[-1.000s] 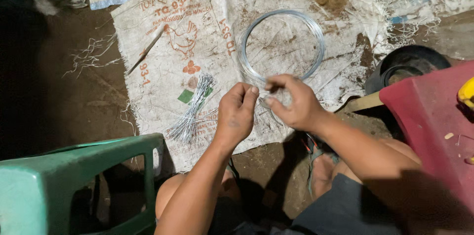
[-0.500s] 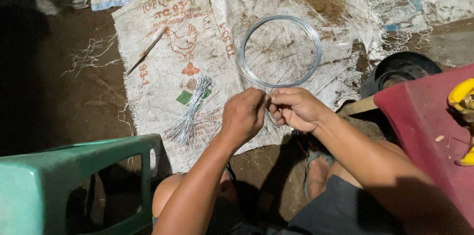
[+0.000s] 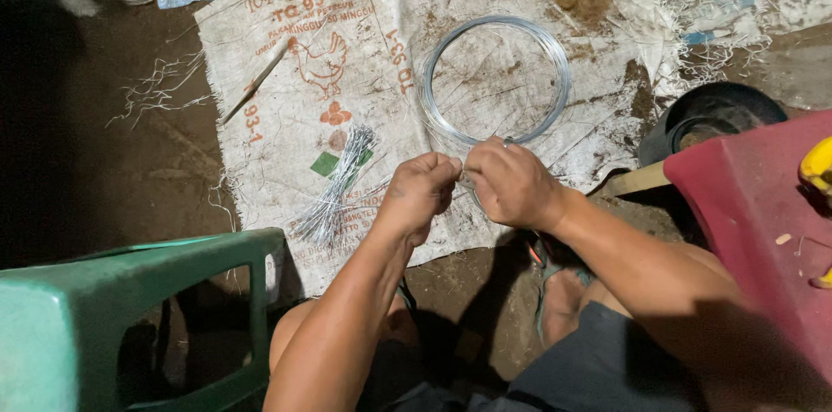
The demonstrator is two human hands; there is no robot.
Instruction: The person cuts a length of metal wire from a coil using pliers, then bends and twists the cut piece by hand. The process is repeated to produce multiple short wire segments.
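Note:
A coil of thin silver wire (image 3: 555, 57) lies on a dirty white woven sack (image 3: 286, 135) spread on the ground. My left hand (image 3: 420, 191) and my right hand (image 3: 511, 182) meet just below the coil, knuckle to knuckle, both pinched on a short stretch of wire running from the coil. The wire between my fingers is mostly hidden. A bundle of cut wire pieces (image 3: 334, 187) lies on the sack to the left of my left hand.
A green plastic stool (image 3: 130, 308) stands at lower left. A red plastic surface (image 3: 754, 204) with a yellow object (image 3: 819, 165) fills the right edge. A black round pot (image 3: 715, 109) sits behind it. A thin stick (image 3: 256, 83) lies on the sack. My knees and sandalled foot (image 3: 563, 286) show below.
My hands came together from an open finger pinch into closed fists on the wire, staying just below the coil. The view shifted slightly.

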